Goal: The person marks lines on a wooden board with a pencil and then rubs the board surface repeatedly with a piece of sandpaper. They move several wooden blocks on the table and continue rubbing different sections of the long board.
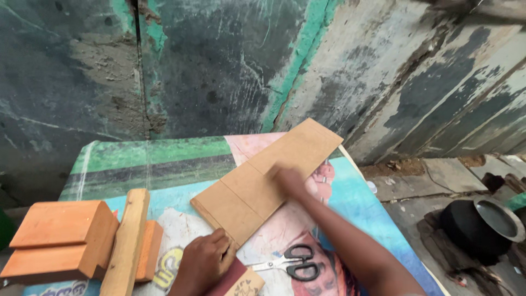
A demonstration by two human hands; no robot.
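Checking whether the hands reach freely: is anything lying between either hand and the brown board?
Nothing visible does. The right hand lies flat on the brown board, and the left hand touches its near corner. The scissors lie clear, nearer the person.

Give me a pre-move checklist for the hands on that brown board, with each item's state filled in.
1. Left hand pins the near corner of the brown board: ok, it rests on that corner.
2. Right hand is on the board's top face: ok, though blurred, so its fingers cannot be read.
3. Board lies flat on the printed table cover: ok.
4. Scissors are off the board: ok, they lie beside the right forearm, blades shut.
5. Wooden strip and orange blocks are apart from the board: ok, they sit to the left.
6. Board's far end is supported: cannot tell, it reaches the table edge.
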